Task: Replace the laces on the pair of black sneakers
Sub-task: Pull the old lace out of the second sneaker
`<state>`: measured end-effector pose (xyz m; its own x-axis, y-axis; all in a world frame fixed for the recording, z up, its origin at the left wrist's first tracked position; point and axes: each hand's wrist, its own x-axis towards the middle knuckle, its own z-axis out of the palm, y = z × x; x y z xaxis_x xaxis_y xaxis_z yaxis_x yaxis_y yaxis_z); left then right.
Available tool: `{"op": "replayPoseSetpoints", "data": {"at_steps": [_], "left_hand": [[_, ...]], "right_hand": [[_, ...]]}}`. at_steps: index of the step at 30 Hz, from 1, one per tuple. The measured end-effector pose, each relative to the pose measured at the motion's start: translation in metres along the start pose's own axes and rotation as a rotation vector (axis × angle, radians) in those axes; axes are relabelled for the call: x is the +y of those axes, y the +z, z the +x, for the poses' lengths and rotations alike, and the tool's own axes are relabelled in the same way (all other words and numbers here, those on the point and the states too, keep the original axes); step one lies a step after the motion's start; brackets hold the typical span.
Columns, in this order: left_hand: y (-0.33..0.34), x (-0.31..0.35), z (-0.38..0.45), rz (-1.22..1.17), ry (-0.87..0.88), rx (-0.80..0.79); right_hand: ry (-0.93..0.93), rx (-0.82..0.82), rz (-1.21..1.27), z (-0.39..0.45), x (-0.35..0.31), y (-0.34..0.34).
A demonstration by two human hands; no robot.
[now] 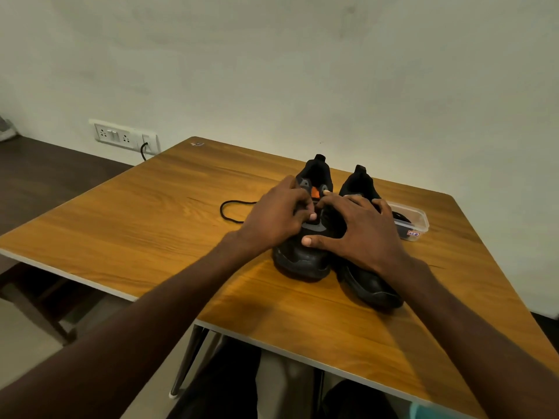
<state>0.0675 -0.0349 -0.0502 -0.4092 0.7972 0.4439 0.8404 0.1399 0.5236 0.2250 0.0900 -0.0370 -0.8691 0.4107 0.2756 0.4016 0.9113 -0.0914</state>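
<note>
Curled left hand (273, 220) fingers pinch at the left sneaker's (305, 237) lacing; right hand (360, 231), fingers spread, rests across both sneakers. Loose black lace (231, 211) trails toward nine o'clock.

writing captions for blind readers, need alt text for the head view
Both hands work on the left sneaker of a black pair on a wooden table: left hand pinches at the lace area, right hand spreads over it. A loose black lace trails left; a plastic box sits right.
</note>
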Motion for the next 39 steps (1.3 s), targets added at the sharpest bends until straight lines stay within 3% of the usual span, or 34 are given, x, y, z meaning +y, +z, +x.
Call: {"op": "replayPoseSetpoints", "data": {"at_steps": [4, 6, 9, 11, 17, 19, 22, 25, 28, 32, 34, 39], "left_hand": [[-0.003, 0.003, 0.007, 0.130, -0.032, 0.047], [-0.008, -0.002, 0.012, -0.091, -0.229, 0.170], [-0.022, -0.015, 0.017, -0.702, -0.582, 0.426], [-0.031, -0.030, 0.016, -0.793, -0.652, 0.514], [-0.017, -0.047, -0.013, 0.200, -0.449, 0.178], [-0.007, -0.043, -0.017, 0.339, -0.339, 0.200], [0.001, -0.035, -0.008, 0.125, -0.111, 0.323], [0.007, -0.034, 0.018, -0.141, 0.107, 0.208], [0.018, -0.044, 0.036, -0.203, 0.150, 0.134], [0.026, -0.054, 0.032, -0.359, 0.135, 0.154], [0.025, -0.057, 0.030, -0.415, 0.120, 0.171], [0.023, -0.062, 0.029, -0.490, 0.118, 0.181]], "right_hand": [[0.010, 0.005, 0.024, -0.001, -0.001, 0.000], [0.016, 0.006, 0.045, -0.002, -0.001, -0.001], [0.027, 0.003, 0.054, -0.003, -0.001, -0.001], [0.027, -0.004, 0.068, -0.002, -0.001, -0.001], [-0.001, -0.036, 0.081, 0.001, 0.000, -0.004], [-0.016, -0.085, 0.107, 0.004, 0.001, -0.005], [-0.029, -0.187, 0.151, 0.009, 0.002, -0.011], [0.004, -0.205, 0.142, 0.015, -0.006, -0.017], [0.072, -0.109, 0.115, 0.022, -0.018, -0.017], [0.159, -0.029, 0.080, 0.028, -0.032, -0.009], [0.218, 0.067, 0.113, 0.029, -0.038, -0.004], [0.531, 0.511, 0.386, 0.014, -0.049, 0.009]]}}
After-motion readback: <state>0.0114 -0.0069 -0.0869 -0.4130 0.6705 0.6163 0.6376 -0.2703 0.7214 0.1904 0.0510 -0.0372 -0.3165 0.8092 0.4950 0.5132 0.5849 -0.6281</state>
